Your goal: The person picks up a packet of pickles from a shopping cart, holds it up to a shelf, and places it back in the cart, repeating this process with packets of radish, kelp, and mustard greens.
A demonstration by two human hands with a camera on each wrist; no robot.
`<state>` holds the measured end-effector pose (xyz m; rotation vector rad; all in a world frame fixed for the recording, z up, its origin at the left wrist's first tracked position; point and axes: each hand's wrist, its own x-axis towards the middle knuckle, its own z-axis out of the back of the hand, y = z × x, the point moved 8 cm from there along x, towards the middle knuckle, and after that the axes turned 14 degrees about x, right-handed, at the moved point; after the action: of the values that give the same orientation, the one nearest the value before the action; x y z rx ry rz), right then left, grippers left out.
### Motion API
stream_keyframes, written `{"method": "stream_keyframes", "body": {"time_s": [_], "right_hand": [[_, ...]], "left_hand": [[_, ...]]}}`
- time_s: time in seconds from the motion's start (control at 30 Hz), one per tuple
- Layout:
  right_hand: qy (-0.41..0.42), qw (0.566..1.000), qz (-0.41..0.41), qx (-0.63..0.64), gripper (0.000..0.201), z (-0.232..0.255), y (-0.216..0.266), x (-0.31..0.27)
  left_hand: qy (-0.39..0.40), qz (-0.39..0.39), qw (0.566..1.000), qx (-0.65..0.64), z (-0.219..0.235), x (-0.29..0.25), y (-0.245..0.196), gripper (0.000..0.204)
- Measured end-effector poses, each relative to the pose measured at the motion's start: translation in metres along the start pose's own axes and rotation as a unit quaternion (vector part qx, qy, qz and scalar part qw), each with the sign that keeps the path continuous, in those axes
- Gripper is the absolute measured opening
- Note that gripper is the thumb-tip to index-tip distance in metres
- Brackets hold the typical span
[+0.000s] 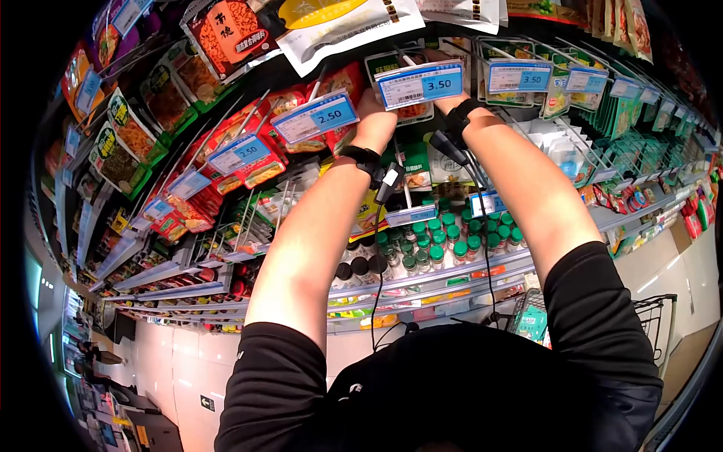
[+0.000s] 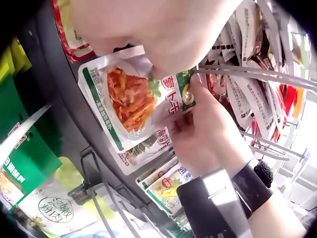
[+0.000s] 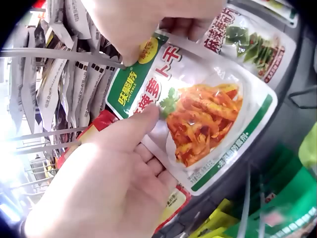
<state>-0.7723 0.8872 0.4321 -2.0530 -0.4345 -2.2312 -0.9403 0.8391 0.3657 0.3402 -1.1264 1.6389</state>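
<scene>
Both hands hold a white and green packet of dried radish strips [image 3: 203, 119], its front showing orange-red strips. The left hand [image 3: 109, 178] has its thumb across the packet's face and its fingers behind the edge. At the top corner, the right hand [image 3: 153, 25] pinches the packet, right at the end of a metal hook rod [image 3: 59, 53]. From the other side, the left wrist view shows the left hand [image 2: 153, 29] over the packet [image 2: 133, 96] and the right hand [image 2: 208, 131] at its top edge. A price tag [image 1: 419, 83] partly hides the hands from above.
Another packet with green vegetables [image 3: 252, 44] hangs behind. Red packets [image 1: 241, 154] hang to the left on hooks with price tags. Green-capped jars [image 1: 438, 245] stand on a lower shelf. A wire cart [image 1: 654, 309] is at the right. Cables run from the wrists.
</scene>
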Motion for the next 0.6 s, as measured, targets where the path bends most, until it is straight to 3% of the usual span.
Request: {"method": "stream_keyframes", "body": {"time_s": [0.1, 0.17, 0.2, 0.27, 0.3, 0.33, 0.37, 0.43, 0.47, 0.5, 0.57, 0.6], "right_hand": [[-0.014, 0.988, -0.121, 0.100, 0.022, -0.005, -0.039, -0.010], [-0.010, 0.983, -0.174, 0.049, 0.025, -0.010, -0.093, -0.030], [-0.026, 0.982, -0.182, 0.051, 0.026, 0.000, -0.070, -0.028], [-0.050, 0.975, -0.208, 0.053, 0.027, 0.019, -0.027, -0.027], [-0.068, 0.954, -0.291, 0.007, 0.034, 0.024, -0.036, -0.037], [-0.062, 0.946, -0.317, -0.019, 0.039, 0.027, -0.037, -0.044], [-0.058, 0.937, -0.341, -0.046, 0.045, 0.033, -0.038, -0.050], [-0.081, 0.930, -0.359, 0.008, 0.052, 0.047, 0.015, -0.055], [-0.097, 0.935, -0.342, 0.002, 0.051, 0.050, 0.021, -0.063], [-0.104, 0.927, -0.359, -0.006, 0.049, 0.057, 0.059, -0.063], [-0.121, 0.911, -0.392, 0.032, 0.047, 0.065, 0.084, -0.073], [-0.120, 0.921, -0.369, 0.023, 0.042, 0.070, 0.094, -0.074]], "left_hand": [[0.005, -0.014, 1.000, 0.016, 0.006, -0.011, -0.006, 0.027], [0.015, 0.022, 0.999, -0.045, 0.012, -0.025, -0.008, 0.029], [0.050, 0.067, 0.996, -0.003, 0.020, -0.036, -0.011, 0.042], [0.054, 0.068, 0.996, -0.023, 0.029, -0.050, -0.016, 0.039], [0.057, 0.069, 0.995, -0.040, 0.033, -0.059, -0.019, 0.036], [0.051, 0.106, 0.992, -0.053, 0.037, -0.069, -0.018, 0.038], [0.045, 0.085, 0.992, -0.079, 0.041, -0.077, -0.022, 0.037], [0.012, 0.089, 0.985, -0.146, 0.047, -0.093, -0.021, 0.033], [0.039, 0.133, 0.968, -0.207, 0.047, -0.107, -0.025, 0.029], [0.054, 0.108, 0.966, -0.227, 0.046, -0.112, -0.027, 0.029], [0.052, 0.066, 0.960, -0.269, 0.047, -0.122, -0.044, 0.026], [0.063, 0.078, 0.947, -0.306, 0.049, -0.130, -0.057, 0.023]]}}
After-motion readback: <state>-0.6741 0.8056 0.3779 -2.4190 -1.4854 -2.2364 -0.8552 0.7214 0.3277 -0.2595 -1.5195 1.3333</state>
